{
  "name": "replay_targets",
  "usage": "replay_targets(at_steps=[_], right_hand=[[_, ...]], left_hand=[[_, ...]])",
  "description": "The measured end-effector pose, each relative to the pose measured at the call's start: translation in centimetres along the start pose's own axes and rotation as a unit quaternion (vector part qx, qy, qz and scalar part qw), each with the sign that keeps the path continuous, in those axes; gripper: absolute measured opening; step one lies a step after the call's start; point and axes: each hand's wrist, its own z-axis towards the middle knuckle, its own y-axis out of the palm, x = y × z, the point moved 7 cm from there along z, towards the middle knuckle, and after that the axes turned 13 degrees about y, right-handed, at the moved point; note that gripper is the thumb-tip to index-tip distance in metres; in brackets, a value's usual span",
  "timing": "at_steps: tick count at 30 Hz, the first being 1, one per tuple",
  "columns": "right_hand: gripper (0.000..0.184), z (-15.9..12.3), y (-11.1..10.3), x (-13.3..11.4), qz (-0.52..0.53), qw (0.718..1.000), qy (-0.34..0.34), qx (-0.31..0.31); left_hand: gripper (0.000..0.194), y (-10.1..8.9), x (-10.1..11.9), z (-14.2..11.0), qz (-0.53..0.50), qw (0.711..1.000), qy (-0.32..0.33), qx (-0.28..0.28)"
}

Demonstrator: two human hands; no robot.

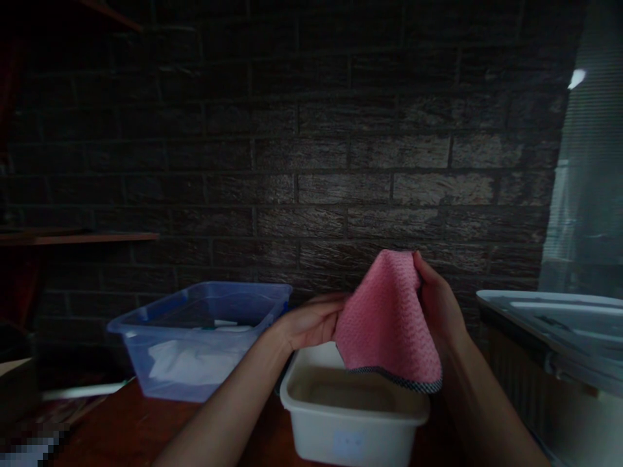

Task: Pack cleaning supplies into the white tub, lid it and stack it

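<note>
A pink textured cleaning cloth (pixel 389 318) with a black-and-white checked edging hangs in folds above a white plastic basin (pixel 355 421). My right hand (pixel 440 305) pinches its top right part, thumb uppermost. At the cloth's left edge, my left hand (pixel 316 321) grips it, with the fingertips hidden behind the fabric. The cloth covers part of the basin's far rim and hangs clear of the near one. Inside the basin, the visible part of the floor looks shadowed, and a pale label is on its front wall.
Left of the basin, a translucent blue storage bin (pixel 146 370) holds white material. A large lidded container (pixel 559 350) stands at the right. Behind is a dark brick wall (pixel 321 149); a wooden shelf (pixel 78 239) juts out at left above the reddish-brown tabletop (pixel 126 431).
</note>
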Motion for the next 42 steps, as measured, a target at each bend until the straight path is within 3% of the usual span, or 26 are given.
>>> replay_targets(at_steps=[5,8,10,13,15,17,20,22,25,27,30,34,37,40,42], right_hand=[[0.035,0.6,-1.5,-0.7,-0.049,0.991,-0.113,0.048],[0.038,0.2,-2.7,-1.5,-0.061,0.974,-0.194,0.101],[0.042,-0.1,-2.9,-2.0,-0.122,0.955,-0.237,0.13],[0.039,-0.1,-3.1,-2.3,-0.194,0.93,-0.26,0.172],[0.052,0.3,-3.4,-2.2,-0.184,0.93,-0.262,0.181],[0.072,0.6,-3.5,-2.1,-0.162,0.932,-0.272,0.175],[0.06,0.8,-3.3,-2.3,-0.145,0.942,-0.271,0.136],[0.049,1.1,-3.0,-2.3,-0.12,0.96,-0.236,0.091],[0.059,1.3,-2.5,-2.2,-0.105,0.977,-0.184,0.031],[0.065,1.1,-2.4,-2.3,-0.146,0.971,-0.186,0.032],[0.053,0.4,-2.5,-3.1,-0.284,0.92,-0.25,0.1],[0.036,-0.8,-1.9,-4.1,-0.484,0.78,-0.357,0.175],[0.039,-1.1,-1.4,-4.5,-0.549,0.71,-0.398,0.19],[0.048,-1.3,-0.5,-4.2,-0.577,0.694,-0.401,0.157],[0.053,-1.4,0.6,-2.8,-0.593,0.724,-0.342,0.083]], left_hand=[[0.045,-2.8,3.4,0.3,0.034,0.986,0.124,0.105],[0.052,-4.8,6.9,-0.6,0.065,0.959,0.219,0.168],[0.047,-6.0,9.2,-1.5,0.089,0.937,0.273,0.2],[0.038,-6.9,11.2,-2.7,0.129,0.916,0.311,0.217],[0.036,-6.9,11.7,-3.0,0.151,0.912,0.318,0.213],[0.032,-6.7,11.7,-3.0,0.168,0.909,0.32,0.207],[0.037,-6.5,11.6,-3.0,0.198,0.905,0.32,0.2],[0.043,-6.6,11.8,-3.1,0.222,0.898,0.324,0.199],[0.042,-7.0,12.4,-3.5,0.265,0.879,0.339,0.206],[0.04,-7.2,12.9,-3.8,0.302,0.861,0.35,0.21],[0.03,-7.5,13.5,-3.9,0.367,0.828,0.365,0.217],[0.022,-8.1,13.9,-3.8,0.443,0.779,0.38,0.231],[0.023,-8.4,14.0,-3.7,0.479,0.753,0.385,0.237],[0.025,-8.4,13.9,-3.7,0.497,0.736,0.388,0.247],[0.023,-8.4,13.7,-3.9,0.5,0.724,0.394,0.266]])
